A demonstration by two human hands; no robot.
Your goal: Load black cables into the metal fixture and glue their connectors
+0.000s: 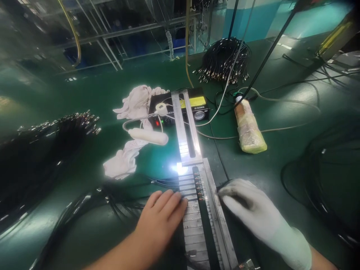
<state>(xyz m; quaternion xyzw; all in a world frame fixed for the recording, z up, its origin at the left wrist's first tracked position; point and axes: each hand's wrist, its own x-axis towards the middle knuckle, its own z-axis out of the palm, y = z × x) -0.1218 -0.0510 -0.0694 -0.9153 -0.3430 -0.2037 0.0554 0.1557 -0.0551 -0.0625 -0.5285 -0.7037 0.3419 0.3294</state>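
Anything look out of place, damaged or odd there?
One mismatch: the right hand wears a white glove while the left hand is bare. Crumpled white fabric also lies left of the metal fixture, looking untidy. I see no spill.

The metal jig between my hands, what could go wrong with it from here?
The wires lying across the jig might shift out of line if the left hand, right beside them, nudges them.
That hand is bare, so a metal edge could scratch it; the right hand is gloved.
The bright glare on the jig may make the wires nearest it hard to see.
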